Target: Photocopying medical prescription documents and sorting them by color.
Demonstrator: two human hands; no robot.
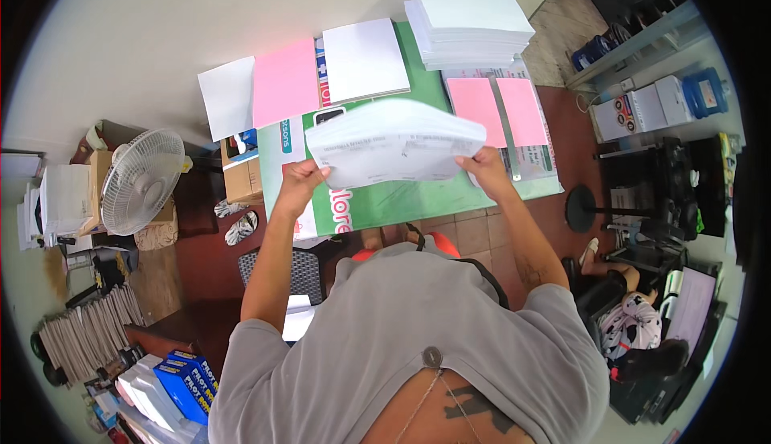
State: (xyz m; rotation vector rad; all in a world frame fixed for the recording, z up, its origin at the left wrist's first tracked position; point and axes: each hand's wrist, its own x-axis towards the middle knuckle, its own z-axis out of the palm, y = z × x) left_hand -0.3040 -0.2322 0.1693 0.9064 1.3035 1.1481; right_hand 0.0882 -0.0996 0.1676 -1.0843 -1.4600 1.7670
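Observation:
My left hand point(304, 185) and my right hand point(486, 170) grip the lower corners of a bowed stack of printed white paper sheets point(391, 154), held above the green-covered table point(385, 206). Right of the stack, a metal ruler point(505, 124) lies across pink paper point(473, 103). Behind the held sheets lies a white paper pile point(364, 61), with a larger pink sheet point(284, 82) to its left. A tall stack of white paper point(470, 22) stands at the table's back right. Part of a phone-like dark object point(329, 117) shows behind the held sheets.
A white fan point(143, 182) and a cardboard box point(243, 180) are left of the table. A woven chair point(283, 272) stands near my left arm. On the right are a round black stand base point(580, 209) and a seated person point(632, 323) beside a desk.

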